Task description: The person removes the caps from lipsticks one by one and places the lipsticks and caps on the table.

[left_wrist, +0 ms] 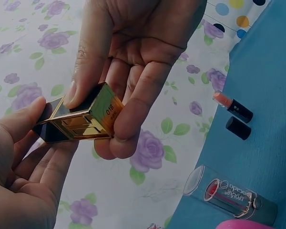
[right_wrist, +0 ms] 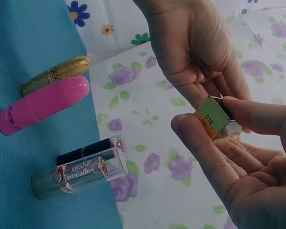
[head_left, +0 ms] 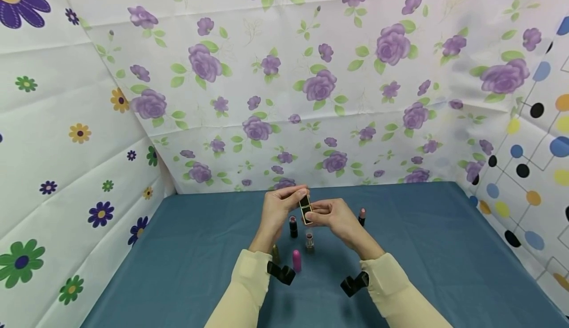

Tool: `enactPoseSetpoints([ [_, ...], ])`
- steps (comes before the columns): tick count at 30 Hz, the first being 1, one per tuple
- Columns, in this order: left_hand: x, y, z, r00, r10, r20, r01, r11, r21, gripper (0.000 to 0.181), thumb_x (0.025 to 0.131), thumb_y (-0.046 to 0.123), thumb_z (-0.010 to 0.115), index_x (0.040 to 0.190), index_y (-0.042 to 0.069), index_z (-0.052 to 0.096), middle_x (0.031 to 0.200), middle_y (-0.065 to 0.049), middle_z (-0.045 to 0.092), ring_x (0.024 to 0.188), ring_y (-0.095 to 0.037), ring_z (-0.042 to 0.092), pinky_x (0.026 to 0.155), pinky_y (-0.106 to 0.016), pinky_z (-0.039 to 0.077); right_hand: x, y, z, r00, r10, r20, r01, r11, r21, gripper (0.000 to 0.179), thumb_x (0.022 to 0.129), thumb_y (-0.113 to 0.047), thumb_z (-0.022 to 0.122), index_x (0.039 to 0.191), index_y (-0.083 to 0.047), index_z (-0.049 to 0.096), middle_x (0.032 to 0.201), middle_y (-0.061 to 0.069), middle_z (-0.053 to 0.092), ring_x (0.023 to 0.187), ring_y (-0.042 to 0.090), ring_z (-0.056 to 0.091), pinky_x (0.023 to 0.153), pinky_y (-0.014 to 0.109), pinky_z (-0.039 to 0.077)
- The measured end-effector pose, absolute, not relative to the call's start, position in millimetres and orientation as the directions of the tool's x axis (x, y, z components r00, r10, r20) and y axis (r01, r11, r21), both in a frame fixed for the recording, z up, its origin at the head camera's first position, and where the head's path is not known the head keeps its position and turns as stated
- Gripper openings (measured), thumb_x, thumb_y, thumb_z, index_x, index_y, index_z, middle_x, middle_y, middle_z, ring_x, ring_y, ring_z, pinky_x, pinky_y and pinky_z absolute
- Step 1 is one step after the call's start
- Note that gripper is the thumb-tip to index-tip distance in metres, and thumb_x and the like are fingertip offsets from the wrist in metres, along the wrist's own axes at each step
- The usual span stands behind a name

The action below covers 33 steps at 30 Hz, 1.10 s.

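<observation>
Both hands hold one square black-and-gold lipstick (head_left: pixel 305 208) above the table. My left hand (head_left: pixel 277 212) pinches its upper end between thumb and fingers. My right hand (head_left: pixel 335 219) grips the lower end, thumb on the black face. In the left wrist view, the lipstick's gold base (left_wrist: pixel 107 112) shows a label reading 01B, with my right hand (left_wrist: pixel 128 62) above and my left hand (left_wrist: pixel 28 167) at lower left. A gold band runs between the two black halves. In the right wrist view, my right hand's fingers partly hide the case.
Below the hands stand a pink lipstick (head_left: pixel 296 260), a gold lipstick (right_wrist: pixel 55 75), a clear-capped lipstick (head_left: pixel 309 241) and a black lipstick (head_left: pixel 293 226). An uncapped peach lipstick (left_wrist: pixel 233 107) stands to the right beside a black cap (left_wrist: pixel 238 128). Flowered cloth (head_left: pixel 266 96) backs the blue table (head_left: pixel 200 268).
</observation>
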State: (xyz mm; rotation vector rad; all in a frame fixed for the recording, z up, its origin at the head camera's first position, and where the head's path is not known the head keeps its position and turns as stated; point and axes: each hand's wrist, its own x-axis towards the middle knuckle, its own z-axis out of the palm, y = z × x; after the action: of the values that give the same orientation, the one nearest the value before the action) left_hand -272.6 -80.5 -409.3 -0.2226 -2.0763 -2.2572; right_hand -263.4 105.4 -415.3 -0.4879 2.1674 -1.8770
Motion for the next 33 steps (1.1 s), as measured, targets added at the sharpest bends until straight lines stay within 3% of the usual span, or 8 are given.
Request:
enactPoseSetpoints([
  [8, -278.3, -93.8, -401.5, -0.979, -0.053, 0.198, 0.202, -0.077, 0.976, 0.025, 0.097, 0.019, 0.077, 0.119, 0.007, 0.08, 0.113, -0.008, 0.078, 0.101, -0.016, 0.073, 0.095, -0.037, 0.058, -262.6, 109.9, -421.9, -0.919, -0.393, -0.018, -0.047, 0.155, -0.987, 0.05, 0.098, -0.02, 0.076, 0.135, 0.011, 0.063, 0.115, 0.02, 0.075, 0.101, 0.028, 0.075, 0.093, 0.046, 0.06],
  [15, -279.9, -93.9, -400.9, -0.977, -0.021, 0.213, 0.214, -0.075, 0.974, 0.031, 0.098, 0.023, 0.077, 0.123, 0.005, 0.077, 0.116, -0.009, 0.077, 0.106, -0.018, 0.073, 0.099, -0.039, 0.057, -264.9, 116.1, -420.3, -0.912, -0.41, 0.001, -0.079, 0.173, -0.982, 0.052, 0.098, -0.023, 0.076, 0.136, 0.009, 0.063, 0.115, 0.019, 0.075, 0.102, 0.029, 0.075, 0.096, 0.05, 0.057],
  [26, -280.1, -90.2, -409.2, -0.964, 0.023, 0.267, 0.262, -0.12, 0.958, 0.028, 0.1, 0.016, 0.073, 0.123, 0.002, 0.076, 0.12, -0.009, 0.075, 0.107, -0.015, 0.071, 0.095, -0.033, 0.058, -270.1, 143.5, -418.6, -0.902, -0.428, 0.058, -0.162, 0.21, -0.964, 0.045, 0.098, -0.03, 0.076, 0.132, -0.002, 0.067, 0.118, 0.012, 0.075, 0.11, 0.026, 0.071, 0.105, 0.055, 0.05],
  [33, -277.6, -80.5, -418.7, -0.959, 0.055, 0.278, 0.274, -0.073, 0.959, 0.029, 0.099, 0.016, 0.074, 0.125, 0.001, 0.075, 0.119, -0.009, 0.076, 0.103, -0.012, 0.07, 0.091, -0.032, 0.057, -270.3, 164.3, -418.9, -0.906, -0.418, 0.066, -0.196, 0.275, -0.941, 0.045, 0.098, -0.029, 0.076, 0.134, -0.003, 0.067, 0.121, 0.012, 0.074, 0.11, 0.025, 0.07, 0.089, 0.044, 0.055],
])
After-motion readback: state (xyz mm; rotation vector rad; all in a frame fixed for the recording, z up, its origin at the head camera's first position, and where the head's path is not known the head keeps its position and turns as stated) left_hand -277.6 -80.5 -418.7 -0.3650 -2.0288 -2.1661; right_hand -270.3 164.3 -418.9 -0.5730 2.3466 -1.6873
